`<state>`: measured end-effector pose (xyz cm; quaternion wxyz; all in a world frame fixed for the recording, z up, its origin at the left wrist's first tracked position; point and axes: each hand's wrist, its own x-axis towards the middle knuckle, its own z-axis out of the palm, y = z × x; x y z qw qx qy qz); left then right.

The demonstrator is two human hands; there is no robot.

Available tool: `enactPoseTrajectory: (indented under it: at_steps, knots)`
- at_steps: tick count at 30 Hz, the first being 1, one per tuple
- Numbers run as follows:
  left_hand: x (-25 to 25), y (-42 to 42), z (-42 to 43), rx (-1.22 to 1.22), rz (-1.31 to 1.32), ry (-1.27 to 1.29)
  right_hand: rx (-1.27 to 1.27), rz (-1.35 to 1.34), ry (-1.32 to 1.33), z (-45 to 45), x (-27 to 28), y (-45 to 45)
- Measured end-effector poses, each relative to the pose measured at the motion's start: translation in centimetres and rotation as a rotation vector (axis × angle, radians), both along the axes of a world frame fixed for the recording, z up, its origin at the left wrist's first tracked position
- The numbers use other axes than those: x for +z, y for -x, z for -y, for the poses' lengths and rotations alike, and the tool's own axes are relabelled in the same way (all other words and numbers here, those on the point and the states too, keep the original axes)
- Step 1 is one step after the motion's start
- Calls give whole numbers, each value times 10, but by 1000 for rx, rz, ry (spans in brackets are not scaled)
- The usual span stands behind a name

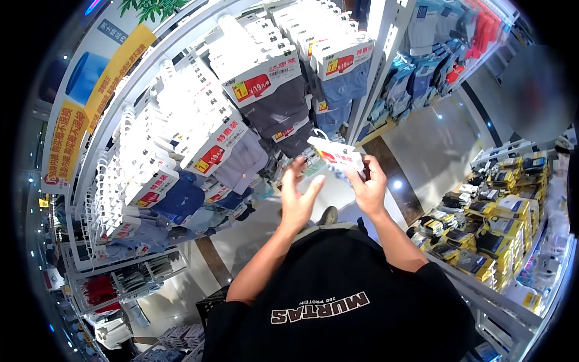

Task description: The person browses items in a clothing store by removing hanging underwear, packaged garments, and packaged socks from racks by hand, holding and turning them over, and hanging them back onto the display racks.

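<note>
My right hand [371, 187] grips a pack of underwear [339, 155] by its right end. The pack has a white header card with red and yellow price print and a small white hook on top. It is tilted, and little of the cloth under the card shows. My left hand [297, 202] is just left of the pack, thumb and fingers spread, holding nothing. Ahead of both hands hang rows of similar packs, with dark grey underwear [278, 108] nearest and blue underwear [347, 87] to its right.
More carded packs [211, 154] fill the white rack on the left. A white upright post [374, 66] stands ahead. To the right, a bin holds yellow-and-black packs [494, 241]. Tiled floor [416, 142] runs between the displays. A blurred round patch covers the upper right.
</note>
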<state>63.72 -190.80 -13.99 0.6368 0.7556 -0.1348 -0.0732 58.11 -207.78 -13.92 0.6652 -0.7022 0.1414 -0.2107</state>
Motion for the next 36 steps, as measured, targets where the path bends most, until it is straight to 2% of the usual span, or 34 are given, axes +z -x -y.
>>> enactPoseTrajectory:
  at_steps: [2,4,5,6,8,12,16,19,21,22,23,24,25,26,27,28,30,32,35,36]
  knots:
    - [6,8,16,-184,-72,217,-20,161,223,-9,1,-1]
    - [-8,13,21,-289,-311,389,17,288,504,-20,10,2]
    - [8,11,27,-217,-342,391,43,291,590,-29,10,6]
    - [11,8,29,-82,-465,481,-11,230,558,-40,16,9]
    - [11,-3,25,31,-535,613,138,327,561,-35,21,17]
    - [30,-8,22,68,-571,792,-87,268,390,-15,17,26]
    - [18,-7,20,39,-521,728,-105,266,462,4,16,20]
    - [-14,3,18,-8,-487,523,129,189,501,-4,28,17]
    - [16,23,29,-155,-419,525,229,164,404,-15,26,16]
    - [13,25,29,-268,-394,645,233,181,332,-20,19,15]
    - [15,20,29,-407,-291,632,256,227,207,-21,15,11]
    - [17,16,27,-542,-192,616,203,268,211,-20,9,8]
    - [-3,10,21,-576,-53,515,172,230,-49,-21,2,5]
    - [7,18,24,-473,-85,499,139,191,-310,-22,-1,4]
    - [6,20,21,-475,-36,341,42,88,-210,-13,5,4]
    - [6,21,19,-474,17,184,-43,146,-299,-8,-5,-3]
    - [5,30,22,-333,2,196,-127,243,-330,14,-9,-22]
    - [6,37,13,-257,-304,235,-167,318,-565,36,4,-41]
    - [-11,35,9,-217,-339,434,-87,406,-626,67,42,-69]
    - [-12,36,9,-210,-332,423,-69,442,-641,76,50,-80]
